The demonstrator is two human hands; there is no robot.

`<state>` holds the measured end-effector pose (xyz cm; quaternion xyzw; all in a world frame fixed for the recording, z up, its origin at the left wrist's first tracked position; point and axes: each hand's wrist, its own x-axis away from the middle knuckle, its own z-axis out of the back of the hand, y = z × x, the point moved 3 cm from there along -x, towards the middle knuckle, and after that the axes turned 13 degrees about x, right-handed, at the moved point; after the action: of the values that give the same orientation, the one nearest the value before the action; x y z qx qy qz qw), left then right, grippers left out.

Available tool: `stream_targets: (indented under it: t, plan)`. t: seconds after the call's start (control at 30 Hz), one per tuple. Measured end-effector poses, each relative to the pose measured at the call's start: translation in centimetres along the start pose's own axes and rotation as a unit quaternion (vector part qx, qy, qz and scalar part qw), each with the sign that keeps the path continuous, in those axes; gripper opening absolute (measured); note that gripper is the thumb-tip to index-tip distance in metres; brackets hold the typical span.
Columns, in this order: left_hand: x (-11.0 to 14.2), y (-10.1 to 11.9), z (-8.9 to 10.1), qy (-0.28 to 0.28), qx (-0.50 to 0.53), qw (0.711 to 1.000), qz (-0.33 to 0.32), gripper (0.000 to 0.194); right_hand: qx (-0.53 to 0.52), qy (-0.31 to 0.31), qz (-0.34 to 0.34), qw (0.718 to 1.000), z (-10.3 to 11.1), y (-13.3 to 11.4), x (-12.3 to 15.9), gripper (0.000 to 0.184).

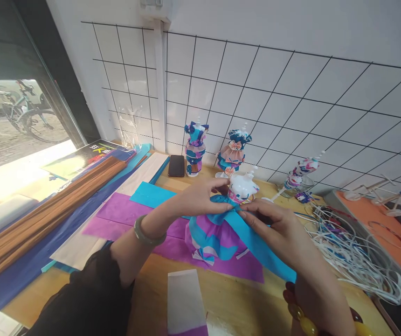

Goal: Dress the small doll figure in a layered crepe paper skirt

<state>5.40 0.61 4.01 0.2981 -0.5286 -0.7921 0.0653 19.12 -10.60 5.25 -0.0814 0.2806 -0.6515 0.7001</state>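
Left fingers (220,206) round figurine (241,186), right fingers (261,227) tight on blue strip (265,250), bowl (303,184) behind, contents unclear.

Bicycle (34,114) is seen outside, far left. White wall (291,23) is marked with black grid lines; white box (155,11) is mounted up top. Dark flat case (176,166) is set near wall. White cords (352,254) are heaped beside orange tray (361,219), right.

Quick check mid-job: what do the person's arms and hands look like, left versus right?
Left hand: ungloved, black sleeve ending on the forearm, smooth grey-green bangle. Right hand: ungloved, bracelet of large yellow, amber and dark red beads; no sleeve shows.
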Motion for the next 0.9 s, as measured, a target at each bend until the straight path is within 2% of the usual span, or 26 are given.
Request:
stream_targets:
  t: [0.1, 0.23, 0.43, 0.5, 0.57, 0.63, 0.77, 0.83, 0.9]
  plan:
    - [0.0, -0.1, -0.1, -0.005, 0.010, 1.000, -0.003, 0.021, 0.003, 0.004, 0.005, 1.000, 0.0, 0.0, 0.0, 0.018]
    - [0.0, -0.2, 0.0, -0.012, 0.011, 1.000, 0.001, 0.021, -0.004, -0.020, 0.008, 1.000, 0.2, -0.2, 0.1, 0.020]
    - [0.0, -0.4, 0.3, -0.016, 0.023, 1.000, -0.001, 0.024, 0.018, -0.058, -0.054, 0.997, 0.6, 0.8, 0.5, 0.027]
    - [0.0, -0.5, 0.3, -0.020, 0.031, 0.999, 0.001, 0.025, 0.040, -0.033, -0.061, 0.997, 0.8, 1.0, 0.5, 0.028]
    - [0.0, -0.5, 0.2, -0.016, 0.036, 0.999, 0.003, 0.026, 0.080, 0.034, -0.033, 0.996, 1.1, 0.8, 0.6, 0.025]
    - [-0.2, -0.6, 0.3, 0.001, 0.037, 0.999, 0.011, 0.026, 0.126, 0.092, 0.028, 0.987, 1.3, 0.1, 0.9, 0.024]
    - [-0.4, -1.2, 0.8, 0.089, 0.051, 0.994, 0.042, 0.028, 0.207, 0.097, 0.145, 0.963, 0.2, -1.4, 1.0, 0.025]
    - [-0.4, -1.4, 1.1, 0.129, 0.079, 0.987, 0.053, 0.033, 0.247, 0.120, 0.169, 0.946, -0.4, -1.9, 0.8, 0.023]
    - [-0.5, -1.6, 1.0, 0.134, 0.120, 0.982, 0.065, 0.037, 0.280, 0.167, 0.180, 0.928, -0.9, -2.2, 0.5, 0.021]
